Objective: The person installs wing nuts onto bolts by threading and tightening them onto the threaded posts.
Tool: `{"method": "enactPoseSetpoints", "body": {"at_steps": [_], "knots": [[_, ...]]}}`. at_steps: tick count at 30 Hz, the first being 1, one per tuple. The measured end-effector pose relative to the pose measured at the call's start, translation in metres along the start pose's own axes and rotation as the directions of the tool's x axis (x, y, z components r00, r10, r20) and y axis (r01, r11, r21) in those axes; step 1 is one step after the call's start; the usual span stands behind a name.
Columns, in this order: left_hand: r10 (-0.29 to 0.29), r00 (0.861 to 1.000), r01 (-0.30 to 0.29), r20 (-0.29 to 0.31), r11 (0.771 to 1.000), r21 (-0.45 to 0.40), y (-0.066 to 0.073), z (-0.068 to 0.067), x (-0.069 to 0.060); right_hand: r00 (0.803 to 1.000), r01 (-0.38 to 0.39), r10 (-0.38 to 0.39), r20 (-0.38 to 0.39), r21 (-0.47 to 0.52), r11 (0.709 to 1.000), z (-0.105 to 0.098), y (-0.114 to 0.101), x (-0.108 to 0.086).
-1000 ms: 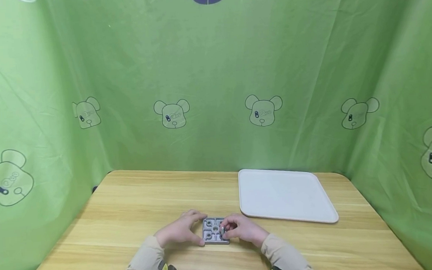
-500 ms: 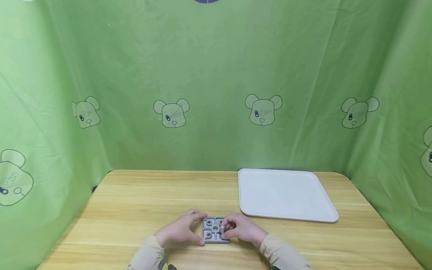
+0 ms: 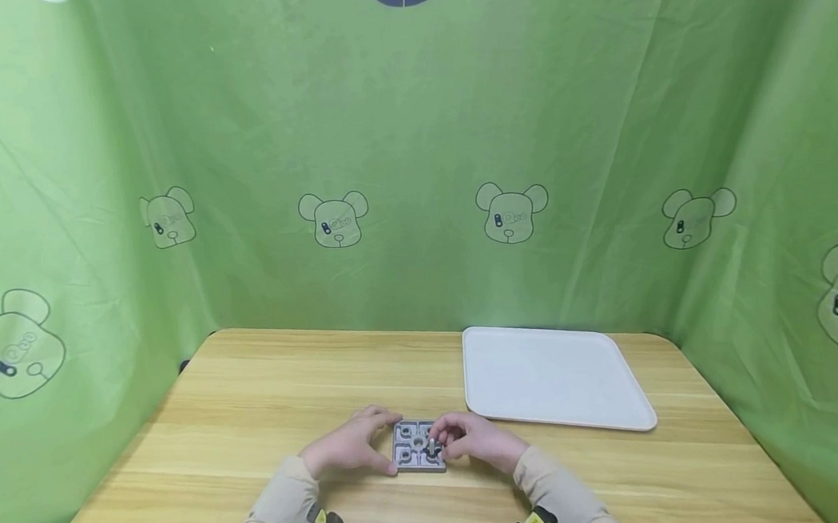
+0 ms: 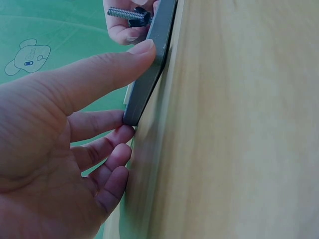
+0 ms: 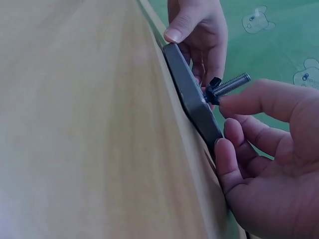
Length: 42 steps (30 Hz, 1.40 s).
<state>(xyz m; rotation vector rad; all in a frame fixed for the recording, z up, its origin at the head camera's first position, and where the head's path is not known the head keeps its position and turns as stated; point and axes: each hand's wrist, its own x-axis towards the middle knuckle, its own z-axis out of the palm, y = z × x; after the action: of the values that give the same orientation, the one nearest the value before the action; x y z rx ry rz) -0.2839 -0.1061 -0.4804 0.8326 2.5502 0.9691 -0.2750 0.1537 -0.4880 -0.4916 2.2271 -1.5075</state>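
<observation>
A grey square plate (image 3: pixel 420 463) with round recesses in its top lies on the wooden table. My left hand (image 3: pixel 351 444) holds it across the left side, thumb on the near corner and index finger on the far one. From the plate's near right recess a threaded bolt (image 5: pixel 234 83) sticks up, with a black lobed piece (image 5: pixel 213 91) around its lower part. My right hand (image 3: pixel 482 440) is at the plate's right side. Its index fingertip (image 5: pixel 229 105) is at the black piece, while the thumb (image 5: pixel 225 158) is down by the plate's edge, apart from the bolt.
A white tray (image 3: pixel 556 377) lies at the back right of the wooden table (image 3: pixel 310 364). Green curtains (image 3: pixel 411 134) with printed bear heads hang behind the table and along both sides.
My right thumb has come away from the bolt toward the plate's edge, leaving more of the bolt and black piece in view. The left hand and plate have stayed in place.
</observation>
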Motion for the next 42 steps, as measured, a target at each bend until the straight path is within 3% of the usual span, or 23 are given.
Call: {"method": "enactPoseSetpoints", "body": {"at_steps": [4,17,31,42], "knots": [[0.0,1.0,0.0,-0.003,1.0,0.003,0.0,0.0,0.0,1.0,-0.02,0.02,0.015,0.017,1.0,-0.002,0.001,0.0],[-0.001,1.0,0.001,-0.001,1.0,0.003,-0.002,0.001,0.001,0.999,-0.016,0.016,-0.035,0.017,1.0,0.003,0.004,0.003],[-0.01,1.0,0.01,-0.002,1.0,-0.004,-0.001,0.001,0.001,0.997,0.05,-0.053,-0.047,-0.062,0.997,0.006,0.003,0.002],[-0.011,1.0,0.011,-0.003,1.0,-0.006,-0.001,0.001,0.001,0.994,0.056,-0.066,-0.082,-0.119,0.991,0.01,-0.005,0.0]]}}
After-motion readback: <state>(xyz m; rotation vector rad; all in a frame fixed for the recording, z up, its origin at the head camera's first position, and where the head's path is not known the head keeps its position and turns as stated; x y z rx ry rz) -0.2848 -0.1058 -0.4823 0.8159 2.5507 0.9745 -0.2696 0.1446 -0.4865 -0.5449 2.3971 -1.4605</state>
